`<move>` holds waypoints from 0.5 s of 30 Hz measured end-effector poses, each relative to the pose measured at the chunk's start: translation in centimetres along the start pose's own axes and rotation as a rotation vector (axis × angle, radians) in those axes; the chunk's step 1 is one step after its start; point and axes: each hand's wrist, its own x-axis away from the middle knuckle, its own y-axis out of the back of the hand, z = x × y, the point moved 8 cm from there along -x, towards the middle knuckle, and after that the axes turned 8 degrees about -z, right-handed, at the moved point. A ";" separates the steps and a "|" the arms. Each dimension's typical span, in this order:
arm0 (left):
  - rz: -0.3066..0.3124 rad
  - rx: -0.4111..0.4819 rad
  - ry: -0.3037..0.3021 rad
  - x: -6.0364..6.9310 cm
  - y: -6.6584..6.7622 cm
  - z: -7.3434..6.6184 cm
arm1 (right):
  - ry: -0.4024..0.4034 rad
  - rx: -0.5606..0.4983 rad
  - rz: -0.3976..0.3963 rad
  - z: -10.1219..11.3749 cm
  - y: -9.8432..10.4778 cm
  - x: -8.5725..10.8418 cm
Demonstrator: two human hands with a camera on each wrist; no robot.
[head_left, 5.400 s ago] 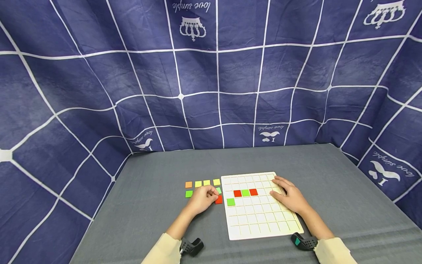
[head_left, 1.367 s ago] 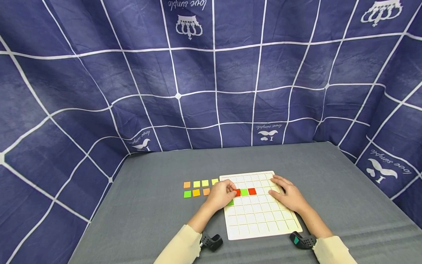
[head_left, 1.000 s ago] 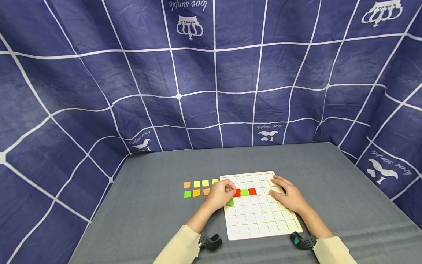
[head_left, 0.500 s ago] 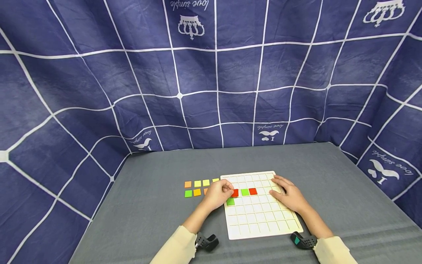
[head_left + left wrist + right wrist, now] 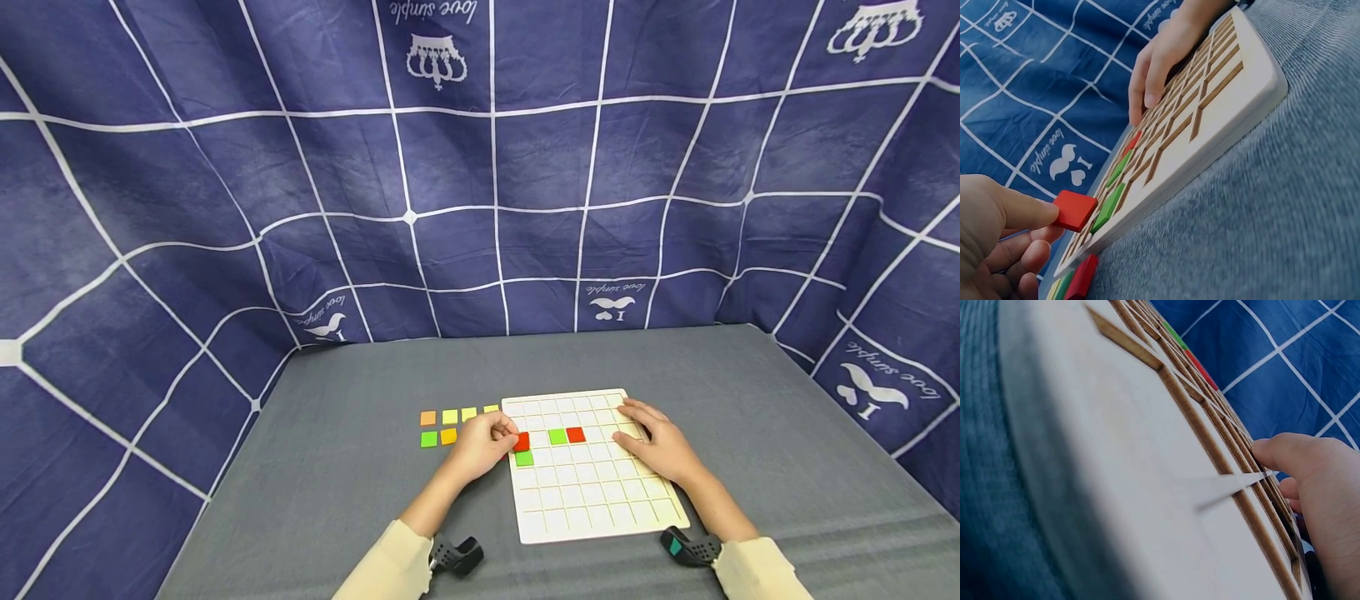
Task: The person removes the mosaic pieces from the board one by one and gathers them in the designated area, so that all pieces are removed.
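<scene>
My left hand (image 5: pixel 480 446) pinches a red square tile (image 5: pixel 1074 210) between thumb and finger. The tile is tilted over the left edge of the pale gridded board (image 5: pixel 577 500), just behind a green tile (image 5: pixel 524 458) set in a cell. Farther right, a second green tile (image 5: pixel 557 436) and a red one (image 5: pixel 575 435) lie side by side in the grid. My right hand (image 5: pixel 660 442) rests on the board's right edge, fingers spread and fairly straight; in the right wrist view its thumb (image 5: pixel 1272 453) touches the ridges.
Left of the board, loose tiles lie in rows on the grey cloth: an orange tile (image 5: pixel 427 418), yellow tiles (image 5: pixel 450 417), a green tile (image 5: pixel 428 439) and others partly behind my left hand. A loose red tile (image 5: pixel 1082 277) lies beside the board's edge. A blue curtain (image 5: pixel 525 167) hangs behind.
My left hand has drawn the red tile leftward out of the row in the grid, leaving its cell bare. Earlier still, that hand was over the loose tiles. The right hand stays put.
</scene>
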 end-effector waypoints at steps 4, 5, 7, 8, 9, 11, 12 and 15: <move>-0.005 -0.006 0.008 0.2 0.4 0.2 | 0.007 -0.002 -0.003 0.2 0.1 0.0; -0.007 -0.008 0.007 0.2 0.5 0.2 | 0.011 -0.005 -0.005 0.3 0.1 0.0; -0.010 -0.014 0.006 0.3 0.7 0.2 | 0.019 -0.009 -0.011 0.5 0.2 0.0; -0.012 -0.016 0.007 0.3 0.8 0.2 | 0.022 -0.010 -0.013 0.6 0.3 0.0; -0.013 -0.020 0.010 0.3 1.0 0.2 | 0.025 -0.010 -0.014 0.7 0.3 0.0; -0.011 -0.028 0.010 0.3 1.2 0.3 | 0.024 -0.009 -0.015 0.8 0.4 0.0; -0.010 -0.032 0.010 0.3 1.2 0.4 | 0.023 -0.009 -0.015 0.8 0.4 -0.1; -0.010 -0.036 0.012 0.3 1.5 0.6 | 0.022 -0.007 -0.014 0.7 0.3 -0.1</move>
